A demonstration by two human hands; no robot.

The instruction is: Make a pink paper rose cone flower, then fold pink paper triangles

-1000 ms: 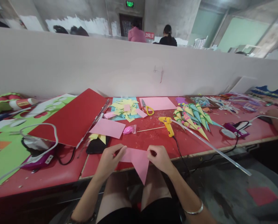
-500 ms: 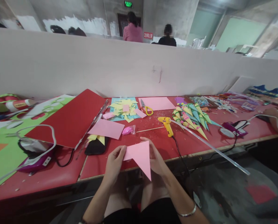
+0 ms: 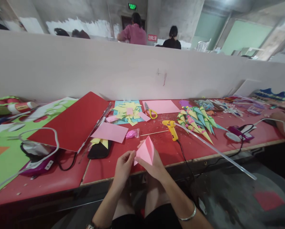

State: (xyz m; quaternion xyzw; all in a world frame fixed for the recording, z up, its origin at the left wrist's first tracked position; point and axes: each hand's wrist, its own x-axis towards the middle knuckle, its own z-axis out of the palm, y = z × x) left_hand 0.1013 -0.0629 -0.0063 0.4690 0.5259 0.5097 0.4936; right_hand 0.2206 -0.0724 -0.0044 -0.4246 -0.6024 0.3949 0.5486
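A pink paper (image 3: pixel 145 152), bent round into a cone-like shape with an opening at its upper right, is held between my two hands above the table's front edge. My left hand (image 3: pixel 125 162) pinches its lower left edge. My right hand (image 3: pixel 154 163) wraps round its right side, the thumb across the front and the other fingers partly hidden behind. Beyond my hands lie a pink packet (image 3: pixel 132 134) and a thin wooden stick (image 3: pixel 154 133). A yellow glue gun (image 3: pixel 172 129) with a long clear glue stick rests to the right.
Finished paper cones (image 3: pixel 197 121) lie at the right back. Yellow-handled scissors (image 3: pixel 151 112), paper scraps (image 3: pixel 128 111), a black phone (image 3: pixel 98 151) and a red board (image 3: pixel 73 124) are on the red table (image 3: pixel 101 170). Another person's hand (image 3: pixel 282 122) is at the far right.
The pink paper has gone from a flat, pointed sheet to a rolled shape. My right hand has closed round it, and my left hand has moved slightly right.
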